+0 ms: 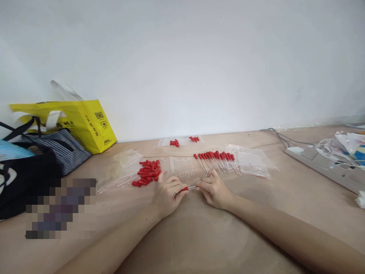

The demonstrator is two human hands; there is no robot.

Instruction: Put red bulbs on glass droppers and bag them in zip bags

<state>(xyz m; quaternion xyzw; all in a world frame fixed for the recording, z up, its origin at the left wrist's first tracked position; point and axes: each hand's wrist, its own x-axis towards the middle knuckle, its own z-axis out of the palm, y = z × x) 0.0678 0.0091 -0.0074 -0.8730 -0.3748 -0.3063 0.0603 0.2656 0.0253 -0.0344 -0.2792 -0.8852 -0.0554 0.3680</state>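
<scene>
Between thumb and fingers, my left hand (170, 193) pinches a red rubber bulb (185, 188). My right hand (214, 190) grips a thin clear dropper tube (192, 187), whose left end meets the bulb; how deep it sits inside is hidden. Beyond my left hand lies a pile of loose red bulbs (148, 172). A row of bare clear tubes (178, 167) rests to the right of that pile. Behind my right hand, several droppers with red bulbs on their ends (218, 156) lie side by side.
Clear plastic bags (253, 161) lie right and left of the rows; another bag (182, 141) with red bulbs and tubes is by the wall. A yellow bag (94, 125) and striped pouch (68, 148) stand left. A power strip (322, 167) with cables is at right.
</scene>
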